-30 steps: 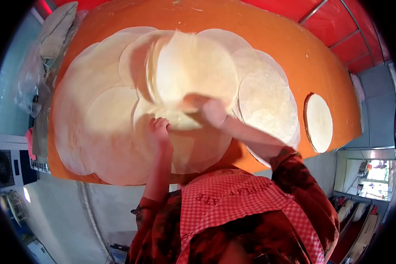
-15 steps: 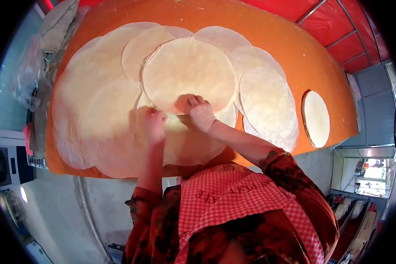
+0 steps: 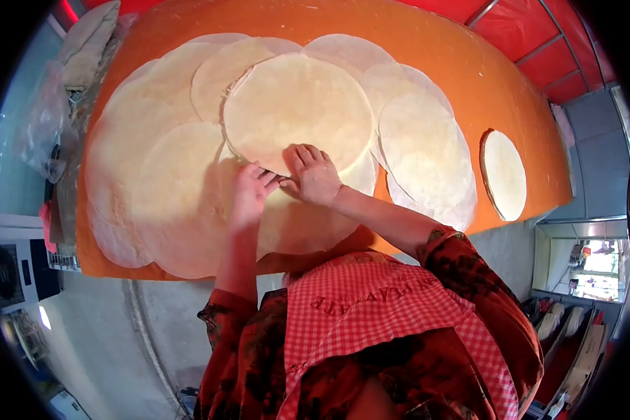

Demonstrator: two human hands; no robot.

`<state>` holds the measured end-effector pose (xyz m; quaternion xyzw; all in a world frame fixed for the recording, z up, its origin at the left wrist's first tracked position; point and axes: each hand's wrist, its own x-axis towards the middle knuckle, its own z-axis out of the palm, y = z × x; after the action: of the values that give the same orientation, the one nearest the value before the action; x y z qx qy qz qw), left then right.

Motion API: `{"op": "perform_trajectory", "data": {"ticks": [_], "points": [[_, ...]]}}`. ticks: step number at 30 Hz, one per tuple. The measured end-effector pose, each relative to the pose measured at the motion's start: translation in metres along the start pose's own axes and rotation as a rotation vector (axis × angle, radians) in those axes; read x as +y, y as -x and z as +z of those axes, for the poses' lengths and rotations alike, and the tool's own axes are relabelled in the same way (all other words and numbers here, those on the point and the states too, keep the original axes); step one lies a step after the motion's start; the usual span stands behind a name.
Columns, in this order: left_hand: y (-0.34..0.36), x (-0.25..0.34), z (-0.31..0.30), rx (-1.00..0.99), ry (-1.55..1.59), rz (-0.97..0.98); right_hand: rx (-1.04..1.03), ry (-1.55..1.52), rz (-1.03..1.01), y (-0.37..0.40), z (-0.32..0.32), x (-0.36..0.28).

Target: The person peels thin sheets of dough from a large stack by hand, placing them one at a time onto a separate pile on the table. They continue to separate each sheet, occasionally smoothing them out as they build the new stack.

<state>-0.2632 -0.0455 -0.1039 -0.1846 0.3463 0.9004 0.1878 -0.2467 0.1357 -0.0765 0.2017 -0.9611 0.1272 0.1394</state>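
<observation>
A stack of thin round dough sheets [image 3: 297,105] lies before me, with a pale top sheet and layered edges at its left. At its near edge, my left hand [image 3: 252,192] has its fingers loosely extended and slightly apart, their tips touching the rim. My right hand [image 3: 315,176] rests over the same near edge, fingers stretched out on the top sheet and the thumb pointing left toward my other hand. Whether the right thumb lies under the rim is hard to see. More overlapping sheets [image 3: 178,168] spread beneath and to the left.
Right of the stack lies another pile of sheets [image 3: 423,150]. A separate small round stack [image 3: 504,175] sits farther right on the orange table [image 3: 469,91]. Plastic bags [image 3: 45,133] hang at the left, and red panels [image 3: 518,31] stand beyond the table's far right side.
My left fingers have loosened from a pinch at the rim and spread. My right hand has shifted slightly left, its fingers uncurling onto the top sheet.
</observation>
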Motion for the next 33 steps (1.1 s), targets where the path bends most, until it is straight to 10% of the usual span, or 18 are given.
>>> {"op": "perform_trajectory", "data": {"ticks": [11,14,17,21,25,27,30,33], "points": [[0.006,0.009,0.029,-0.048,0.175,-0.072,0.137,0.032,0.008,-0.006,0.019,0.013],[0.017,0.013,0.021,-0.161,0.229,-0.041,-0.29,0.229,0.084,-0.053,0.008,0.049],[0.062,0.01,0.013,0.217,-0.292,0.355,0.046,0.304,-0.103,-0.118,-0.096,0.056],[0.116,-0.023,-0.04,0.502,-0.447,0.521,-0.02,0.318,-0.109,-0.076,-0.182,0.003],[0.165,-0.062,-0.036,0.462,-0.247,0.452,0.099,0.095,-0.218,0.052,-0.096,-0.004],[0.178,-0.073,-0.026,0.435,-0.14,0.355,-0.185,0.092,-0.185,0.106,-0.045,-0.001],[0.161,-0.091,-0.044,0.423,-0.162,0.282,0.194,-0.141,-0.287,0.125,-0.025,-0.001],[0.169,-0.085,-0.027,0.344,-0.096,0.179,-0.186,0.07,-0.083,0.117,-0.028,-0.003]]}}
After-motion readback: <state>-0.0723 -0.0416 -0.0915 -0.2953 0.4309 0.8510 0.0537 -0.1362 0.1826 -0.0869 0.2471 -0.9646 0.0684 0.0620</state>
